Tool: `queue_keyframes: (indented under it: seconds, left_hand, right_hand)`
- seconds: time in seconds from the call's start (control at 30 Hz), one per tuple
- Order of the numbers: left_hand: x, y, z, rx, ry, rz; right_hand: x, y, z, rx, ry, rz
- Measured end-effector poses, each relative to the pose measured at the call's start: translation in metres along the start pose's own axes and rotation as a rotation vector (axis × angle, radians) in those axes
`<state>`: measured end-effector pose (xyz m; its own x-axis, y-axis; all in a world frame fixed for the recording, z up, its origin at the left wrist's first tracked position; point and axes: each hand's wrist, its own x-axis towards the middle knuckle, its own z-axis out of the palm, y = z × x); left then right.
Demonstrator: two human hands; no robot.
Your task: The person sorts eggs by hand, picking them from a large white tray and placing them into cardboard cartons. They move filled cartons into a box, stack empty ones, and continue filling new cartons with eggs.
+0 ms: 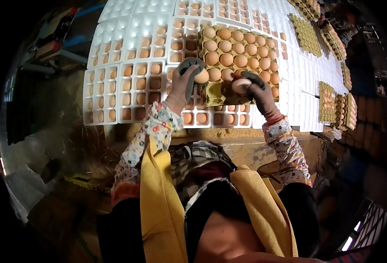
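Note:
My left hand (187, 79), in a grey glove, holds a brown egg (201, 76) at the left edge of a yellowish egg tray (214, 93). My gloved right hand (258, 90) grips a paler egg (241, 86) over the tray's front part. Rows of brown eggs (240, 60) fill the back of this tray, while some cells at its front left hold no egg. The tray lies on white foam trays with square cells, and a foam tray (133, 90) to the left holds eggs.
More white foam trays (110, 17) stretch across the table. An egg-free yellowish tray (306, 35) lies at the back right, and trays with eggs (328, 103) stand along the right side. Part of another person (344, 24) shows at the upper right.

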<state>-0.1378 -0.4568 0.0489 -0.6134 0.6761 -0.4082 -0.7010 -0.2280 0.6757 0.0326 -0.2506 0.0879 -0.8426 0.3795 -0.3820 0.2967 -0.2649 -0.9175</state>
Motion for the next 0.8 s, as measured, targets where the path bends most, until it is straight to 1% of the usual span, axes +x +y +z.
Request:
queue_keyframes:
  seconds: [0.07,0.1,0.13,0.2,0.23,0.27,0.33,0.37,0.4,0.43,0.47,0.5,0.53,0.57,0.6,0.63,0.67,0.73,0.77,0.8]
  left_hand:
    - [0.012,0.011,0.015,0.935,-0.179,0.228]
    - [0.006,0.010,0.034,1.593,-0.076,0.385]
    - [0.010,0.007,0.032,1.689,-0.155,0.379]
    - [0.032,0.008,0.029,1.877,-0.287,0.381]
    - [0.023,0.020,0.032,1.727,-0.206,0.374]
    - [0.028,0.017,0.016,1.219,-0.230,0.357]
    - [0.045,0.012,-0.007,0.235,-0.115,0.118]
    - [0.041,0.029,-0.006,0.031,-0.149,-0.015]
    - [0.056,0.029,-0.013,0.218,-0.184,0.052]
    - [0.055,0.031,-0.005,0.794,-0.167,0.266]
    - [0.054,0.039,0.014,1.367,-0.133,0.486]
    - [0.042,0.049,0.041,1.823,-0.122,0.428]
    - [0.059,0.028,0.039,2.129,-0.081,0.604]
    - [0.076,0.019,0.040,2.053,-0.256,0.471]
    - [0.073,0.021,0.046,2.165,-0.157,0.580]
    - [0.073,0.027,0.041,1.997,-0.194,0.578]
    - [0.069,0.033,0.029,1.825,-0.232,0.571]
    - [0.059,0.050,0.004,1.203,-0.156,0.341]
    - [0.068,0.047,-0.024,0.764,-0.216,0.244]
    - [0.062,0.057,-0.044,0.721,-0.095,0.337]
  right_hand:
    - [0.007,0.008,-0.004,-0.635,0.215,-0.482]
    - [0.007,-0.006,-0.013,-0.991,0.115,-0.603]
    - [0.008,-0.008,-0.003,-0.167,0.033,-0.174]
    - [0.023,-0.036,0.031,-0.670,-0.084,0.017]
    - [0.024,-0.026,0.047,-1.406,0.019,-0.438]
    - [0.035,-0.013,0.050,-1.702,-0.047,-0.367]
    - [0.044,-0.009,0.050,-1.741,0.007,-0.401]
    - [0.045,-0.017,0.042,-1.533,-0.035,-0.396]
    - [0.043,-0.029,0.027,-1.328,-0.076,-0.381]
    - [0.037,-0.035,0.018,-0.657,-0.134,-0.026]
    - [0.045,-0.016,-0.003,-0.028,-0.152,-0.035]
    - [0.040,-0.030,-0.002,-0.013,-0.145,-0.070]
    - [0.031,-0.044,0.005,0.013,-0.137,-0.099]
    - [0.035,-0.049,0.008,-0.035,-0.166,-0.097]
    - [0.048,-0.056,0.014,-0.083,-0.209,-0.108]
    - [0.059,-0.062,0.023,-0.359,-0.127,0.029]
    - [0.071,-0.066,0.035,-0.824,-0.183,-0.014]
    - [0.075,-0.052,0.070,-1.844,0.084,-0.330]
    - [0.090,-0.034,0.064,-1.979,0.121,-0.282]
    - [0.090,-0.044,0.072,-1.946,0.097,-0.238]
